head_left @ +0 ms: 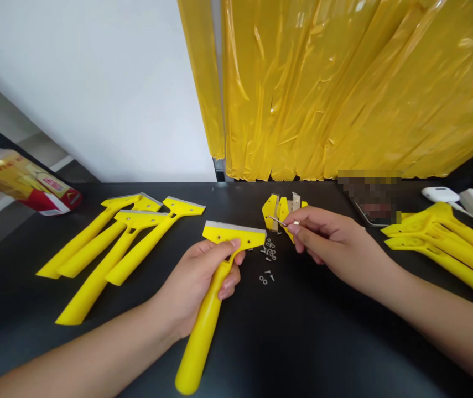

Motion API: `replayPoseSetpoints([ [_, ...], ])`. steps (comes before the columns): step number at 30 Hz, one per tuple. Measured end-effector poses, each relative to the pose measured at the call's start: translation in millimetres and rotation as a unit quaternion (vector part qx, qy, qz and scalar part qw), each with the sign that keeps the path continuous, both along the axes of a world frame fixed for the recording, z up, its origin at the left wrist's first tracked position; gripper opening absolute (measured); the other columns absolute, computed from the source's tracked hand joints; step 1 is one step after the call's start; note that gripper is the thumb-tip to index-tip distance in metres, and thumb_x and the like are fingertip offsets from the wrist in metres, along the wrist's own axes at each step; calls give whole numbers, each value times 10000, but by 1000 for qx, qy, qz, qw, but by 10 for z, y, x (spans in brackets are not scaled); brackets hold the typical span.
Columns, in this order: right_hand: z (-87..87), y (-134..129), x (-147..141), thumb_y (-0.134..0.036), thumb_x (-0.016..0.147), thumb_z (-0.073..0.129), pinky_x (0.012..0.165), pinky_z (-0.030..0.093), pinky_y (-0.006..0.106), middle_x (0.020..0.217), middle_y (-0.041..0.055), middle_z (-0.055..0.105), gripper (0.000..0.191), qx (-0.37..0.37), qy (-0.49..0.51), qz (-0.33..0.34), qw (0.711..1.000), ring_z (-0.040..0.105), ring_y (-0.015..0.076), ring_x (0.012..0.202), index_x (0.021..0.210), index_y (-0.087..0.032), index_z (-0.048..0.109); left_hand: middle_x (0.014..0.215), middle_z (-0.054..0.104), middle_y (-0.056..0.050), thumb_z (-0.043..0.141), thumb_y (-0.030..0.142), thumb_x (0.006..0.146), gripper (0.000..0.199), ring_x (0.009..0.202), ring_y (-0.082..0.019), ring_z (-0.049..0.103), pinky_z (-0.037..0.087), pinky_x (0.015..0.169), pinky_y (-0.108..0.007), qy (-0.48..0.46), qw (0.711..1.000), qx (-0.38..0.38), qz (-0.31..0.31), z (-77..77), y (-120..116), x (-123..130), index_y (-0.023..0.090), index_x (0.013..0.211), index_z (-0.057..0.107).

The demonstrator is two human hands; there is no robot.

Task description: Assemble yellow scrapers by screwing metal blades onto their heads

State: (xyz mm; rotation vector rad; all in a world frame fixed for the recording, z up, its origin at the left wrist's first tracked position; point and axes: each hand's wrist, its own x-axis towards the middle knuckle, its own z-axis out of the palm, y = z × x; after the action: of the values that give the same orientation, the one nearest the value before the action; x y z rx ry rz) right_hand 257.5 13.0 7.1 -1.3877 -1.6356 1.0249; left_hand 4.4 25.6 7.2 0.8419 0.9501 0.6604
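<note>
Left hand (197,284) gripped a yellow plastic scraper (203,334) at lower centre of frame; right hand (331,243) pinched a slim metal tool (276,220) just above loose screws and washers (269,250).

Bright, even light; faint soft shadows; glare streaks the yellow plastic sheeting (323,88); edges bow with wide-angle distortion.

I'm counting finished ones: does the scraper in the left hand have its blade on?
On: the yellow scraper in the left hand shows a silver blade along the top edge of its head.
</note>
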Motion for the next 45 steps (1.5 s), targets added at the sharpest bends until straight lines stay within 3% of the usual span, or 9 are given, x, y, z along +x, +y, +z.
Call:
replayPoseSetpoints([
  [6, 87, 40, 110, -377, 1013, 612, 688, 420, 315, 768, -23, 618, 155, -32, -33, -11, 999, 552, 162, 718, 1022, -241, 686, 488, 492, 32, 643, 431, 1005, 346, 449, -81, 385, 290, 483, -212, 4, 1000, -2, -4, 7, 2, 1, 164, 785, 631],
  [10, 164, -8, 211, -429, 999, 640, 720, 446, 331, 835, -2, 672, 191, -81, -101, 36, 991, 594, 191, 795, 1013, -265, 737, 493, 493, 33, 642, 430, 1005, 339, 451, -77, 384, 287, 486, -211, 2, 1000, 0, -5, 2, 16, 3, 161, 800, 632],
  [17, -67, -132, 268, -454, 1028, 620, 838, 512, 359, 1022, 15, 764, 229, -96, -115, 93, 984, 679, 226, 947, 1053, -288, 776, 493, 492, 34, 650, 443, 1000, 348, 450, -77, 382, 296, 482, -207, 3, 1000, -8, 0, 14, 14, 11, 164, 792, 631],
  [25, -75, -158, 330, -347, 1019, 611, 800, 533, 338, 1011, -1, 792, 173, -41, -219, 138, 965, 726, 205, 898, 1048, -304, 777, 490, 498, 31, 655, 437, 999, 346, 454, -83, 393, 306, 480, -203, 6, 1000, -17, 4, 15, 13, 12, 171, 780, 623],
  [45, -71, -172, 255, -311, 1042, 592, 826, 556, 339, 1031, 10, 799, 183, 30, -233, 173, 956, 744, 206, 920, 1058, -288, 773, 479, 497, 30, 661, 450, 989, 352, 447, -85, 385, 308, 478, -208, 13, 1000, -5, 2, 19, 3, 21, 174, 774, 626],
])
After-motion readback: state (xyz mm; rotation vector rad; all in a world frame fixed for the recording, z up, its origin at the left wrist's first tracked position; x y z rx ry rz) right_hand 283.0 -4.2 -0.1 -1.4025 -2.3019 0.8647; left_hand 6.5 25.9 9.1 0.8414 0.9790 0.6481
